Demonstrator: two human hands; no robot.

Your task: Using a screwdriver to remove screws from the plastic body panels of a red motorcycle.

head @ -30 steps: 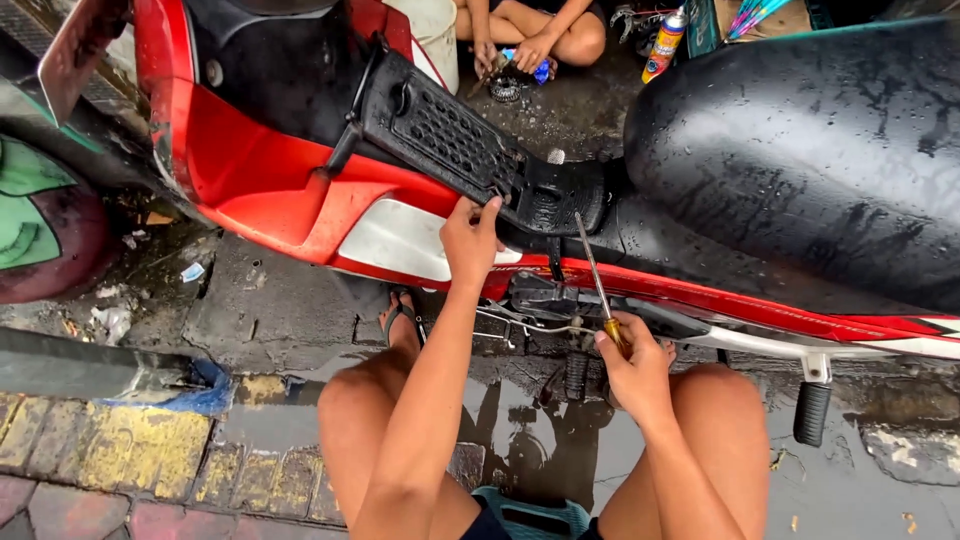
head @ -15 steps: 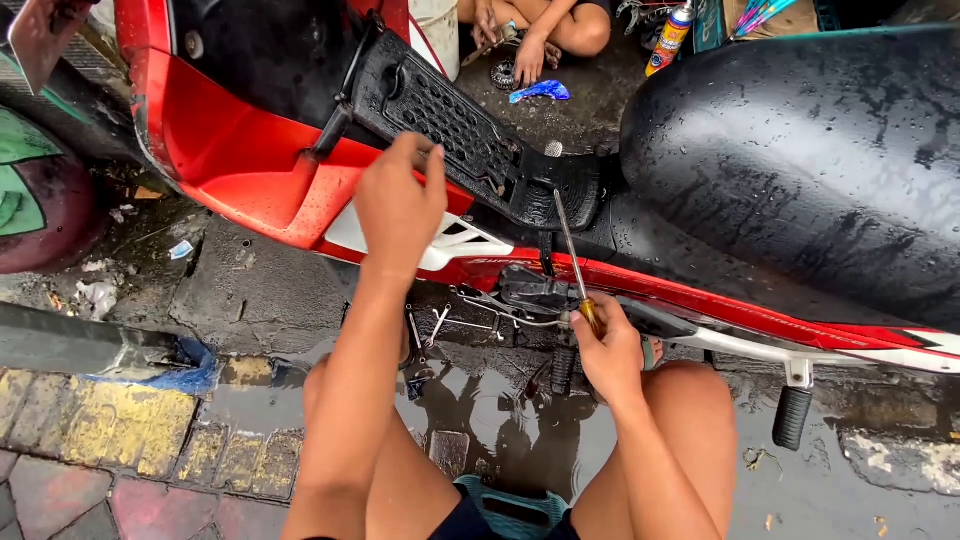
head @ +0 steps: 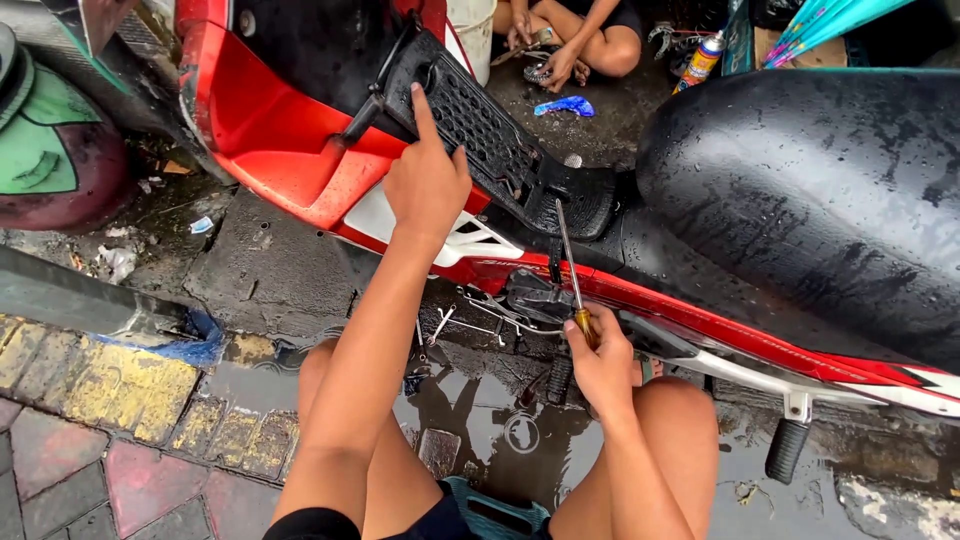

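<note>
I sit beside a red scooter [head: 270,140] with a wet black seat [head: 810,190]. My left hand [head: 428,180] is stretched forward, index finger pointing up onto the black grid footboard [head: 480,125], the other fingers curled; it holds nothing. My right hand [head: 602,360] is closed around the yellow handle of a long screwdriver [head: 568,260]. Its shaft points up toward the black centre cover [head: 580,195] behind the footboard. Below the red side panel, exposed engine parts and wires [head: 520,300] show.
Another person sits on the ground beyond the scooter, hands [head: 555,65] on small parts. A spray can [head: 703,60] and a blue rag [head: 565,105] lie near them. A footpeg [head: 785,445] juts out at right. Wet pavement, a puddle and a painted kerb [head: 120,390] lie below.
My left hand has moved up from the side panel edge to the footboard, now pointing with one finger. The right hand has kept hold of the screwdriver, shifted slightly.
</note>
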